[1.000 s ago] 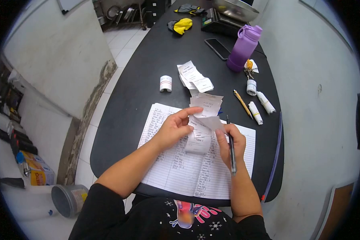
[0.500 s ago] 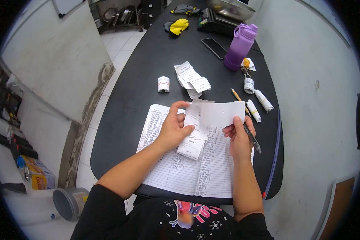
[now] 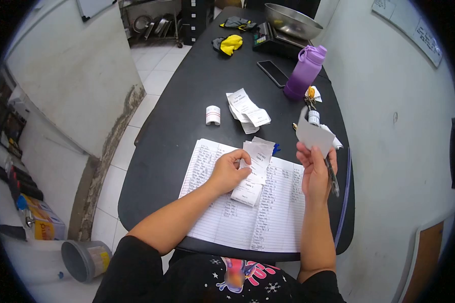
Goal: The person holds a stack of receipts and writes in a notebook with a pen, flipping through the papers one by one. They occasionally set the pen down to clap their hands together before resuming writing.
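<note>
My left hand (image 3: 229, 170) is closed, its thumb and fingers on the edge of a printed receipt (image 3: 258, 157). Under that lies another receipt (image 3: 246, 194), both over an open lined notebook (image 3: 215, 222) filled with handwritten columns. Raised off the page at the right, my right hand (image 3: 316, 171) grips a slip of paper (image 3: 314, 135), its blank side showing. A dark pen (image 3: 332, 178) is also tucked in that hand. Beyond the notebook sits a pile of receipts (image 3: 248, 110), with a curled slip (image 3: 213, 115) to its left.
On the black table (image 3: 162, 151) stand a purple bottle (image 3: 305, 72), a phone (image 3: 272, 73) and a scale with a metal bowl (image 3: 293, 21). Yellow-grey gloves (image 3: 230, 45) lie at the far left. Rolled papers (image 3: 314, 118) lie near the right edge, beside the wall.
My right hand has drawn the paper slip away from the receipts, to the right, and it now stands tilted. The left hand stays at the receipts, its fingers more curled.
</note>
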Motion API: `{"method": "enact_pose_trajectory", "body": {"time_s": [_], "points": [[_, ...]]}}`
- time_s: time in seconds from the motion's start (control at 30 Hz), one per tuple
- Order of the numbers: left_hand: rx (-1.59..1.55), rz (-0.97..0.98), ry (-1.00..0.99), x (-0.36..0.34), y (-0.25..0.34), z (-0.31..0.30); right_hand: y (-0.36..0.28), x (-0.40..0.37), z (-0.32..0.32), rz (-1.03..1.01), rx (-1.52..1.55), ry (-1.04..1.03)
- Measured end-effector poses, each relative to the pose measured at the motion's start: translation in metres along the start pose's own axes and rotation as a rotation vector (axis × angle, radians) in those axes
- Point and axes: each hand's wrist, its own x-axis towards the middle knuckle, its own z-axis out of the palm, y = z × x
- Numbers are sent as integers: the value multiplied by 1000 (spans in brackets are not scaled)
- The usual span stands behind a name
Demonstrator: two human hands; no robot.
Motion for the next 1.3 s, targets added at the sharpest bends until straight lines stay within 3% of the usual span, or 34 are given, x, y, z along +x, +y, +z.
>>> {"method": "enact_pose_trajectory", "body": {"time_s": [0.1,0.17,0.23,0.33,0.37,0.43,0.5,0.57,0.7,0.73,0.83,0.93,1.03,1.3], "points": [[58,-22,-4,-3,11,2,-3,25,27,-199,-230,-78],[51,-2,-11,-1,6,3,18,60,32,-472,-500,-194],[64,40,-8,2,-1,4,40,83,56,-588,-469,-247],[126,104,4,3,-5,5,80,111,55,-410,-651,-464],[156,104,0,1,-1,5,92,121,47,-255,-868,-542],[209,138,0,-1,4,2,107,127,41,-183,-1158,-759],[245,199,-5,-1,4,2,104,129,37,-131,-1142,-802],[126,115,-85,1,-1,2,87,127,39,-61,-1081,-821],[-118,1,-232,-5,18,3,43,114,34,-213,-837,-673],[-159,4,-262,-7,21,4,27,100,34,-392,-869,-620],[-193,91,-282,-15,35,6,-17,42,23,-409,-908,-574],[-237,98,-284,-20,39,7,-21,-5,3,-461,-818,-670],[-250,91,-284,-23,41,10,-19,-34,0,-680,-962,-607],[-278,136,-280,-25,39,14,3,-46,-17,-749,-1026,-665]]}}
